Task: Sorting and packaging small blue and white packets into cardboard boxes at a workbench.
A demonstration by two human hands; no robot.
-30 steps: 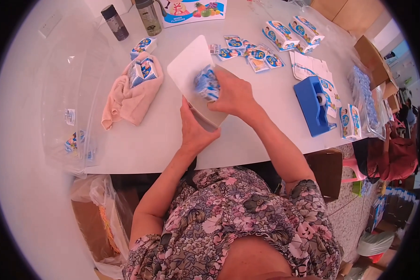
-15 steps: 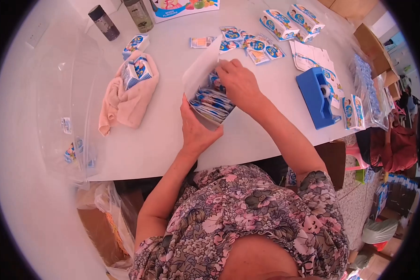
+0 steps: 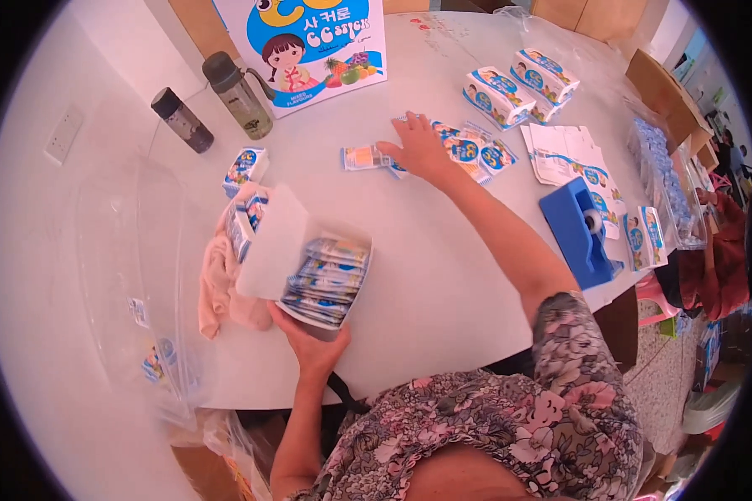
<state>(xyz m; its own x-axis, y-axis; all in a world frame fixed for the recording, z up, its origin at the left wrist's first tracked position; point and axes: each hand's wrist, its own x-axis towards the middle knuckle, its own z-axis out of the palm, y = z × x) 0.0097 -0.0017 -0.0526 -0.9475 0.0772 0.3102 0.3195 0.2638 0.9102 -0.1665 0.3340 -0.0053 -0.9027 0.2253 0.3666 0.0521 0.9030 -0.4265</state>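
Note:
My left hand (image 3: 313,349) grips the lower end of an open white carton (image 3: 267,250) with its lid raised. Inside stands a row of small blue-and-white packets (image 3: 330,280), packed edge-on. Farther off, my right hand (image 3: 424,152) lies over a loose heap of flat packets (image 3: 468,150), fingers spread and palm down. One packet with an orange window (image 3: 361,158) sticks out to its left. Whether the fingertips press on a packet is hard to tell. Behind the carton's lid, a pink cloth (image 3: 217,288) is partly hidden, with wrapped packets on it.
Two bottles (image 3: 238,94) and a large printed box (image 3: 326,58) stand at the back left. A blue tape dispenser (image 3: 578,234), flattened cartons (image 3: 568,154) and filled small cartons (image 3: 500,96) occupy the right side. A clear plastic bag (image 3: 134,250) hangs at the left edge.
My right hand has left the carton and reached out to the loose packets, its fingers spreading. The carton in my left hand has moved left and nearer. The view has shifted too.

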